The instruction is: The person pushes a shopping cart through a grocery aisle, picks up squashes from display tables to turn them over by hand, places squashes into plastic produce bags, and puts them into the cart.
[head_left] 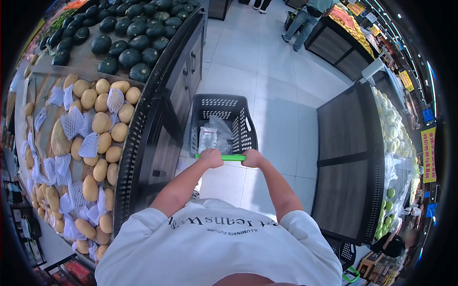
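My left hand point(211, 158) is wrapped round the left end of a green handle point(233, 158). Round the handle's right end my right hand point(253, 158) is closed too. The handle belongs to a black shopping basket point(221, 101) with perforated walls, which stands in front of me over the tiled floor. Inside it lie a clear plastic bag point(220, 132) and a white package with a red stripe point(207, 138); what the package holds I cannot make out.
To the left is a produce stand with round tan melons or potatoes point(101, 123), some in foam nets, and dark green squashes point(138, 43) behind. A dark display stand point(350, 162) borders the aisle on the right. Further ahead a person point(305, 24) stands beside another stand.
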